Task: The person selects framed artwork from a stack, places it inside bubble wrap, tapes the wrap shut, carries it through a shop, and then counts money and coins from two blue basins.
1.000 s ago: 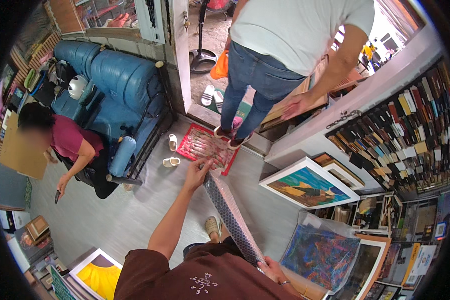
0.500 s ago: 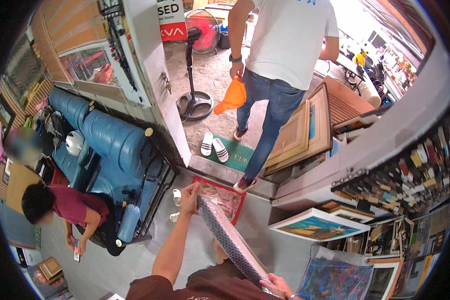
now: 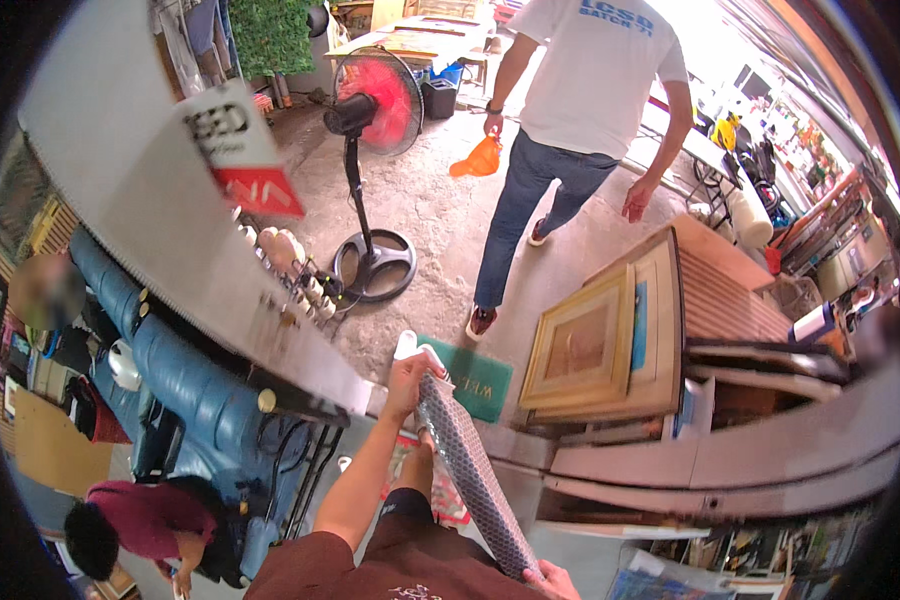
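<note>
I carry a long, flat package in bubble wrap (image 3: pixel 477 472), tilted across the front of my body. Its far upper end is gripped by my left hand (image 3: pixel 410 384), with the fingers bent round the edge. At the near lower end, my right hand (image 3: pixel 552 581) holds the other edge, partly cut off by the picture's bottom. Just beyond my left hand lie a green doormat (image 3: pixel 473 384) and a white slipper (image 3: pixel 406 346), partly hidden by that hand.
Ahead, a person in a white shirt (image 3: pixel 595 95) walks away holding an orange cloth-like thing (image 3: pixel 478 157). A standing fan (image 3: pixel 365 180) is left of the path, framed pictures (image 3: pixel 595 340) lean on the right. At lower left, a person in maroon (image 3: pixel 150 520) is beside a blue sofa (image 3: pixel 185 390).
I have moved forward to the doorway with the package, so the doormat is nearer. The person in white has walked farther off. The door's sign has swung lower in view.
</note>
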{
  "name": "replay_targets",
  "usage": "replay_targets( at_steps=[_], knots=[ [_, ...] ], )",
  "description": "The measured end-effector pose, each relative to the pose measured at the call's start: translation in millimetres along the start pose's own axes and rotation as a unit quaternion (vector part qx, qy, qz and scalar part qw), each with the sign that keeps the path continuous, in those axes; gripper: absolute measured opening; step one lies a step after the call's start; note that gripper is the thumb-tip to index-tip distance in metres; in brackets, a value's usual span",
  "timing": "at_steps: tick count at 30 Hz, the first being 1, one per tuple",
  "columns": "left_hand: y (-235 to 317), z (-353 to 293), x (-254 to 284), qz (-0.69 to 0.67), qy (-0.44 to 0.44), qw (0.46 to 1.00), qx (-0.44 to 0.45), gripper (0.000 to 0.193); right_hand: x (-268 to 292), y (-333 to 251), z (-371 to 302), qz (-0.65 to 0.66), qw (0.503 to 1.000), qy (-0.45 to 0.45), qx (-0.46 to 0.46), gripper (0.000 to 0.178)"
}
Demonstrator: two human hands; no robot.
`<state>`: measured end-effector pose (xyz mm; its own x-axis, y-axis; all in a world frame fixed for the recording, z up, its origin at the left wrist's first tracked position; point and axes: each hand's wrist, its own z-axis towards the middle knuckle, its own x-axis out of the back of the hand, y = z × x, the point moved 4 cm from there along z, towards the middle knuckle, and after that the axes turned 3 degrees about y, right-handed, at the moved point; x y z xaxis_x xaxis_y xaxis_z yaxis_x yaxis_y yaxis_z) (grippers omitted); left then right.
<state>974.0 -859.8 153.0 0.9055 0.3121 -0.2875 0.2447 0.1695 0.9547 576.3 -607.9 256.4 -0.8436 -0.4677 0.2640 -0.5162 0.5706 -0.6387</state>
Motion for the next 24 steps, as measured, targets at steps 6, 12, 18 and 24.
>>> replay_targets(
  at_steps=[6, 12, 18, 24],
  knots=[
    [-29.6, 204.5, -45.8, 0.080, -0.041, 0.995, 0.043, 0.048, 15.8, -100.9, 111.1, 0.140, 0.989, 0.045, -0.027, 0.034],
    [-7.4, 402.1, -111.4, 0.084, -0.115, 0.990, -0.016, 0.048, 39.0, -238.0, 202.5, 0.189, 0.979, 0.067, -0.037, 0.030],
    [-39.5, 600.8, -199.4, 0.061, -0.198, 0.978, -0.016, 0.046, 103.0, -374.8, 323.1, 0.110, 0.988, 0.104, -0.032, 0.038],
    [-91.7, 806.5, -257.6, 0.056, -0.224, 0.973, -0.025, 0.048, 153.9, -449.0, 502.0, 0.105, 0.978, 0.171, 0.051, 0.038]
  ],
)
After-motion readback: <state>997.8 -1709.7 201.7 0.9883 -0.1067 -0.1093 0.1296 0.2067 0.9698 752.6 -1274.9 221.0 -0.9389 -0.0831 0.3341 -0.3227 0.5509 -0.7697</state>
